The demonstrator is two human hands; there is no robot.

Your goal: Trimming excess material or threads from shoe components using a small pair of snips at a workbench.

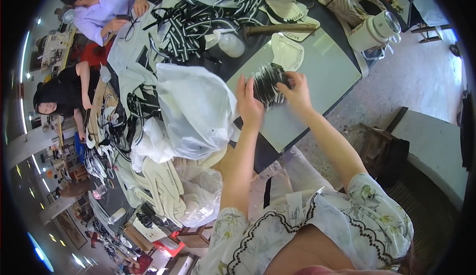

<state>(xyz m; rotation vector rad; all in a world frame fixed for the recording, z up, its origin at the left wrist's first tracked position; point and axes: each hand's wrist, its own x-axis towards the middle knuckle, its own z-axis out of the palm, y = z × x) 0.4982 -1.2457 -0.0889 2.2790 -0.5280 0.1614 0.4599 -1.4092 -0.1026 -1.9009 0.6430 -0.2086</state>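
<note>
A bundle of black and white strips (pixel 268 83) stands on edge on a pale green, glossy board (pixel 329 59). My left hand (pixel 250 101) presses along the bundle's left side, its fingers straight and close together. On the other side, my right hand (pixel 296 92) grips the strips with bent fingers and thumb. Just beyond the bundle lies a cream curved fabric piece (pixel 287 52) with dark lettering. Fingers and strips partly cover each other, so the lower edge of the bundle is hard to make out.
Beyond the board are a wooden-handled tool (pixel 280 28), a translucent bottle (pixel 231 45) and a large white flask (pixel 374 31). Loose black and white strips (pixel 186 27) heap at the far left. A white plastic bag (pixel 193 111) bulges beside my left arm. Two people work across the table.
</note>
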